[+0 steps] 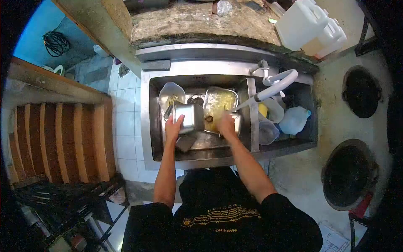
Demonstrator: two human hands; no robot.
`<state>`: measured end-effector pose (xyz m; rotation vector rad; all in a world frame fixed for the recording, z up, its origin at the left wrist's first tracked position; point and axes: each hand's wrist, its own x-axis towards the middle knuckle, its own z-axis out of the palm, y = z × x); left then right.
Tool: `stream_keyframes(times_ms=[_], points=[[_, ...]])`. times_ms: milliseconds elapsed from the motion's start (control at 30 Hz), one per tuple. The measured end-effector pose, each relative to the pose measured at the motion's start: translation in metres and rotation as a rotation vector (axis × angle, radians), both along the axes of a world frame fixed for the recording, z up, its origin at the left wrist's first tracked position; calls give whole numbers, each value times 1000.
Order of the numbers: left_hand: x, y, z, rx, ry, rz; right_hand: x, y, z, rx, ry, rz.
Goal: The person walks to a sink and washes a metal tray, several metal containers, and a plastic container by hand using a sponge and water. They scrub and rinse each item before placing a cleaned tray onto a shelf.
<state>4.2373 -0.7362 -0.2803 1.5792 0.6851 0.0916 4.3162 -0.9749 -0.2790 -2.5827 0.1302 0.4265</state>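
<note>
My left hand (174, 127) is closed on the near side of a shiny rectangular metal container (187, 117), tilted over the left basin of the steel sink (146, 126). My right hand (227, 126), somewhat blurred, is curled at a small shiny metal piece (237, 122) whose shape I cannot make out. Between and behind the hands lies a clear rectangular tray (218, 97) with yellowish liquid. A clear plastic container (171, 90) with several forks (172, 100) stands at the back left. A grey block (186, 143) rests on the basin floor beneath my left wrist.
A white faucet (279, 85) reaches over the basin divider. The right basin holds a translucent jug (294, 120), a plastic container (268, 132) and something yellow (262, 110). White jerrycans (301, 23) stand on the ledge behind. Dark pans (350, 174) hang at right; stairs (63, 143) are at left.
</note>
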Motion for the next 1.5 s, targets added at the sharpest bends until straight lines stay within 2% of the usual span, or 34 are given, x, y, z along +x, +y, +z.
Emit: stream_keyframes(times_ms=[33,67,133,167,233,267,333,367,467,567,633,700,767,833,867,967,1033,1067,1100,1167,1233,1267,1300,1333,1367,1400,1500], points=[[-5,-3,11,32,-53,-23,5,-3,-1,115,54,-143],[-3,-6,10,245,-89,-48,13,-7,-2,72,61,-151],[-6,-15,11,613,57,-138,14,-15,-2,168,20,-215],[-5,-24,29,796,132,-188,10,-16,-9,179,-47,-264],[-4,-34,49,810,217,-259,6,-21,-29,201,-192,-362],[-4,-37,50,836,282,-323,3,-27,-35,304,-170,-368],[-3,-46,75,860,405,-437,-4,-41,-46,314,-46,-303],[-5,-51,64,886,389,-447,-4,-46,-52,320,15,-268],[-13,-63,14,932,389,-525,-4,-44,-95,748,-109,-389],[-21,-78,-10,914,451,-711,-2,-46,-87,698,-116,-322],[-33,-89,-19,908,459,-859,1,-47,-101,711,-129,-317],[-45,-100,-22,875,492,-863,-1,-49,-107,718,-137,-307],[-49,-108,-28,852,528,-837,-4,-41,-118,864,25,-458],[-50,-98,-33,827,526,-967,-3,-26,-147,1022,128,-703],[-48,-95,-34,813,524,-1031,-5,-22,-161,890,189,-592],[-18,-107,52,889,634,-845,1,16,-76,1134,328,-621],[-3,-112,52,896,325,-621,15,39,-67,1084,541,-565],[6,-114,50,890,169,-505,21,50,-91,1078,508,-421],[17,-113,42,944,67,-518,22,60,-134,1067,478,-278],[43,-104,9,1050,-147,-533,20,62,-151,1027,310,-178],[48,-98,-30,1106,35,-570,2,48,-121,963,53,-260],[47,-96,-43,1132,129,-584,-5,27,-126,626,-26,-323],[45,-96,-48,1187,101,-570,-13,5,-133,293,-52,-401],[43,-101,-52,1241,71,-553,-21,-17,-137,178,-44,-561],[43,-106,-53,1300,39,-535,-27,-28,-146,-5,-39,-593],[44,-113,-47,1238,-23,-631,-29,-34,-151,-188,-32,-626],[37,-146,-65,1109,-170,-855,-24,-60,-154,-77,257,-549]])
